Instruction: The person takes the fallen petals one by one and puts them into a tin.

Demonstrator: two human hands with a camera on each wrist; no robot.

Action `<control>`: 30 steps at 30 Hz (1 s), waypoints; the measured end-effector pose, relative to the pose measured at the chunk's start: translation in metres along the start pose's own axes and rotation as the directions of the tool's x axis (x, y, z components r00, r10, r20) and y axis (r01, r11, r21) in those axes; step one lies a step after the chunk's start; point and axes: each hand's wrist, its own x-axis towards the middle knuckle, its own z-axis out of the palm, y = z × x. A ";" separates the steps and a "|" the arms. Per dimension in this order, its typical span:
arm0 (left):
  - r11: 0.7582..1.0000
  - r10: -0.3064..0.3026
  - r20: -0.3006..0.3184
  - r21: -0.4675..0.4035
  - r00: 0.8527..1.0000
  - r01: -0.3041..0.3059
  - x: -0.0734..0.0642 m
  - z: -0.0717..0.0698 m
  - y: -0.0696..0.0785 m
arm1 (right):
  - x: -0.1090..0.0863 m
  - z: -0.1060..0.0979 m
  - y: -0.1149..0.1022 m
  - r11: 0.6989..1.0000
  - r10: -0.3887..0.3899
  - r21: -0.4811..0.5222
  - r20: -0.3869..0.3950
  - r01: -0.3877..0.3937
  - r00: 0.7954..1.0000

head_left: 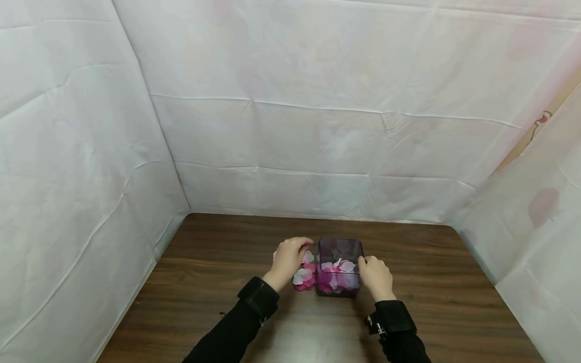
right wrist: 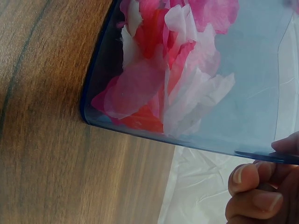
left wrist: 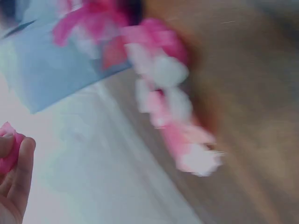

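Note:
A see-through purple plastic box [head_left: 341, 246] stands on the table, looking bluish in the left wrist view. Pink and white cloth-like flowers [right wrist: 194, 95] fill its lower part. My right hand [head_left: 378, 277] pinches the box's right rim, thumb on one side and fingers [right wrist: 245, 177] curled on the other. Left of the box, more pink and white flowers [head_left: 305, 276] lie in a row, blurred in the left wrist view. My left hand [head_left: 287, 258] is over the far end of that row, and its fingertips pinch a pink petal piece [left wrist: 13, 151].
The dark wood-grain table [head_left: 218, 252] reaches back to a white cloth wall [head_left: 290, 191]. Cloth also hangs along the left and right sides. A black band [head_left: 258, 297] circles each wrist over the dark sleeves.

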 end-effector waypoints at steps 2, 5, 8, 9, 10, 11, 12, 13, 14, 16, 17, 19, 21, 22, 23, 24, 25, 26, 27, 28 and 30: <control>1.000 0.014 0.010 -0.019 1.000 -0.014 0.010 0.001 0.012 | 0.000 0.000 0.001 1.000 0.002 0.002 0.000 -0.002 1.000; 0.998 0.055 0.054 -0.042 0.997 -0.053 0.020 0.008 0.030 | -0.001 0.000 0.002 1.000 0.013 0.004 0.000 -0.013 1.000; 0.996 0.083 0.149 -0.047 0.985 -0.077 0.024 0.016 0.044 | -0.001 0.001 0.002 1.000 0.017 0.007 0.002 -0.017 1.000; 0.995 0.093 0.186 -0.046 0.978 -0.086 0.024 0.019 0.047 | -0.001 0.002 0.001 1.000 0.019 0.009 0.004 -0.019 1.000; 0.995 0.100 0.223 -0.044 0.970 -0.093 0.024 0.021 0.049 | -0.001 0.002 0.001 1.000 0.018 0.013 0.006 -0.018 1.000; 0.994 0.104 0.252 -0.043 0.962 -0.096 0.024 0.022 0.051 | -0.001 0.002 0.001 1.000 0.016 0.015 0.002 -0.016 1.000; 0.994 0.104 0.268 -0.041 0.958 -0.097 0.025 0.022 0.052 | -0.001 0.003 0.001 1.000 0.012 0.019 -0.001 -0.012 1.000; 0.994 0.104 0.273 -0.042 0.956 -0.096 0.025 0.022 0.052 | -0.001 0.003 0.001 1.000 0.012 0.020 -0.002 -0.012 1.000; 0.995 0.099 0.268 -0.042 0.958 -0.091 0.025 0.022 0.050 | -0.001 0.003 0.000 1.000 0.013 0.022 -0.008 -0.013 1.000; 0.996 0.079 0.232 -0.053 0.969 -0.068 0.026 0.017 0.045 | -0.002 0.003 0.001 1.000 0.010 0.022 -0.015 -0.009 1.000; 0.997 0.060 0.200 -0.049 0.978 -0.051 0.026 0.016 0.040 | -0.002 0.002 0.000 1.000 0.007 0.021 -0.020 -0.006 1.000; 0.999 0.022 0.135 -0.038 0.991 -0.017 0.023 0.012 0.022 | -0.002 0.002 0.000 1.000 0.006 0.021 -0.011 -0.006 1.000; 0.999 -0.034 0.076 -0.006 0.997 0.035 0.015 0.011 -0.001 | -0.003 0.001 0.000 1.000 0.002 0.023 -0.007 -0.001 1.000; 0.998 -0.063 0.052 0.022 0.997 0.062 0.009 0.013 -0.014 | -0.003 0.001 0.000 1.000 0.000 0.022 -0.011 0.001 1.000; 0.994 -0.104 0.051 0.043 0.993 0.102 0.001 0.014 -0.026 | -0.003 0.001 0.000 1.000 0.000 0.023 -0.015 0.001 1.000; 0.988 -0.146 0.062 0.062 0.987 0.142 -0.008 0.016 -0.038 | -0.004 0.001 0.000 1.000 0.001 0.022 -0.017 -0.001 1.000; 0.980 -0.187 0.085 0.089 0.979 0.179 -0.017 0.018 -0.048 | -0.004 0.001 0.000 1.000 0.003 0.023 -0.019 -0.002 1.000; 0.969 -0.232 0.133 0.117 0.964 0.217 -0.026 0.020 -0.056 | -0.004 0.001 0.000 1.000 0.002 0.023 -0.021 -0.002 1.000; 0.960 -0.263 0.188 0.146 0.946 0.238 -0.035 0.022 -0.062 | -0.005 0.001 0.001 1.000 0.003 0.021 -0.024 -0.003 1.000; 0.952 -0.291 0.254 0.170 0.922 0.253 -0.042 0.023 -0.067 | -0.005 0.000 0.001 1.000 0.002 0.019 -0.028 -0.002 1.000; 0.943 -0.321 0.372 0.206 0.871 0.260 -0.055 0.026 -0.072 | -0.005 0.000 0.001 1.000 -0.002 0.018 -0.029 0.002 1.000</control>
